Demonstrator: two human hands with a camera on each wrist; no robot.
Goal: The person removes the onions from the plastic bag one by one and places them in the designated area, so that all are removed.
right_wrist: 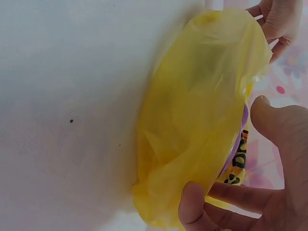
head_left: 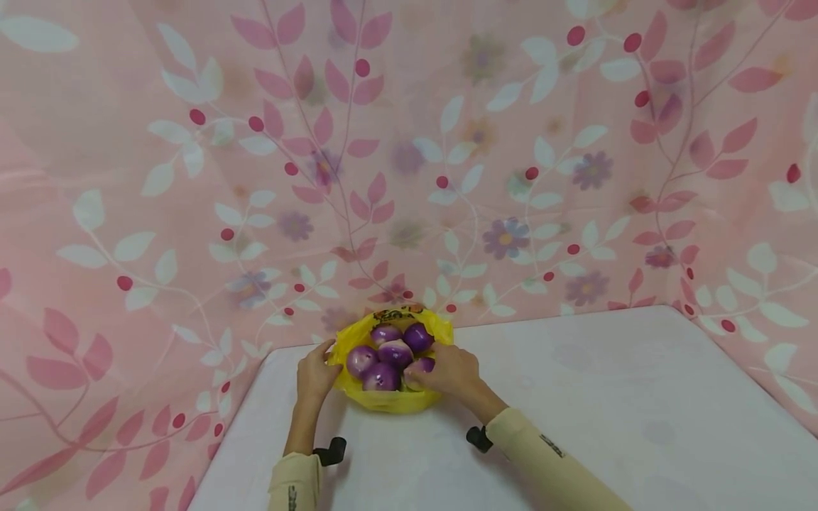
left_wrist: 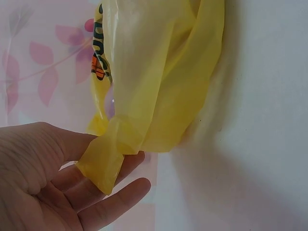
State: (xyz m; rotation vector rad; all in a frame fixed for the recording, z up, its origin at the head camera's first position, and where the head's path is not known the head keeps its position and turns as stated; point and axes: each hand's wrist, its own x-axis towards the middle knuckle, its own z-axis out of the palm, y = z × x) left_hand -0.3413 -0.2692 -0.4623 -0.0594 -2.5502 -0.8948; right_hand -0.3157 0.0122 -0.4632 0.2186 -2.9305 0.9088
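Note:
In the head view a yellow plastic bag (head_left: 390, 402) stands on the table with its mouth spread, and several glossy red onions (head_left: 381, 377) lie inside. My left hand (head_left: 314, 375) pinches the bag's left rim. A loose yellow flap hangs between thumb and fingers in the left wrist view, where the remaining fingers (left_wrist: 115, 199) extend below it. At the bag's right side is my right hand (head_left: 452, 370), its thumb over the lower-right onion. The right wrist view shows that thumb (right_wrist: 269, 118) spread away from the fingers, with fingertips at the bag's rim.
The white-covered table (head_left: 575, 397) extends widely to the right of the bag. Behind it hangs a pink cloth (head_left: 409, 241) printed with leaves and flowers. Black wrist-camera mounts (head_left: 330, 451) sit below both wrists. Dark and orange print marks the bag's far side.

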